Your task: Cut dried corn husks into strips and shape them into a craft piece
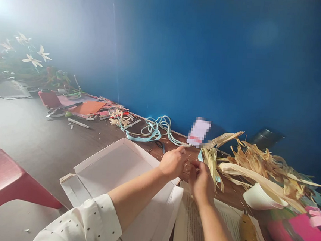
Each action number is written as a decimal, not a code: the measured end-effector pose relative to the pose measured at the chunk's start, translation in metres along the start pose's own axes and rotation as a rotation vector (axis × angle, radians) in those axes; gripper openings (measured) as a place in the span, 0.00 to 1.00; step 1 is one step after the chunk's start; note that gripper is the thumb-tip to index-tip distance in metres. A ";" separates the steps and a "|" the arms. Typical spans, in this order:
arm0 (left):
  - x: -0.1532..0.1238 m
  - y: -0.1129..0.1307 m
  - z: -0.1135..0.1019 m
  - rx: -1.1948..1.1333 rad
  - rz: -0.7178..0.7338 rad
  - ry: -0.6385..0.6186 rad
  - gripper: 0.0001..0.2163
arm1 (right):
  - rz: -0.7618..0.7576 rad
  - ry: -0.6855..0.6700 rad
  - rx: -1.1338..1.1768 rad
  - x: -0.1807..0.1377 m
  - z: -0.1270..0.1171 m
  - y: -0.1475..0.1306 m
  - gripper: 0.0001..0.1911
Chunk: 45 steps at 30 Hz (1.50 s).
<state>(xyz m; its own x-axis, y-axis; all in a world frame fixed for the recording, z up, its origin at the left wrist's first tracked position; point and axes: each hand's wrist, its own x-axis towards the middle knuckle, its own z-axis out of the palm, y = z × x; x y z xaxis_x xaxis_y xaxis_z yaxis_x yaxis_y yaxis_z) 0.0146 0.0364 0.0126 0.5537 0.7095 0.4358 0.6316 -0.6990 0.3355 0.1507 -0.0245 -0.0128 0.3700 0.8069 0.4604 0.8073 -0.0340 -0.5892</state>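
Two bare hands are meeting above the dark surface (231, 192), near its edge along the blue wall (210, 65). The left hand (173, 163) is curling its fingers inward; the right hand (203, 182) is bringing thumb and forefinger close together just beside it. Whether a small piece is being gripped between them, I cannot tell. A bundle of dried husk strips (213, 164) is lying just beyond the right hand, and larger dried husks (260, 163) are spreading along the wall-side edge. A white carton tray (112, 161) is lying beneath the left forearm, printed pages (189, 220) beneath the right. Beyond the pages, a white cup (260, 196) is tilting near the husks. Blue ribbon (142, 138) and pale cord (173, 136) are looping along the wall-side edge; farther along it, an orange sheet (87, 107) is resting among scraps.
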 end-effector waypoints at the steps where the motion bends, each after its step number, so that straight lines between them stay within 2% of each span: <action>1: 0.000 0.000 0.001 -0.013 0.000 -0.032 0.12 | 0.000 0.000 -0.003 0.000 0.000 0.000 0.13; 5: 0.002 0.000 0.000 -0.041 0.005 -0.085 0.12 | -0.001 -0.003 -0.006 0.000 -0.001 0.001 0.13; 13: 0.006 -0.005 0.005 -0.150 0.107 0.028 0.11 | -0.018 -0.017 0.032 0.001 -0.001 0.004 0.10; 23: 0.009 -0.011 0.000 -0.268 -0.019 0.099 0.06 | -0.040 -0.035 0.111 0.004 -0.002 0.003 0.08; 31: 0.008 -0.013 -0.006 -0.385 -0.029 0.009 0.06 | 0.002 -0.045 0.145 0.003 -0.002 0.004 0.09; 45: 0.008 -0.014 -0.010 -0.397 -0.095 -0.072 0.09 | 0.056 -0.050 0.185 0.002 0.001 0.008 0.12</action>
<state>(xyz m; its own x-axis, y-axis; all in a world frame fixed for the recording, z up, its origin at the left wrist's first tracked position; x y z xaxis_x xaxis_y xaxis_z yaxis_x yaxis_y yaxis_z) 0.0047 0.0509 0.0203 0.5487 0.7671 0.3325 0.4308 -0.6002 0.6739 0.1576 -0.0230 -0.0175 0.3846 0.8354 0.3927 0.6860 0.0260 -0.7271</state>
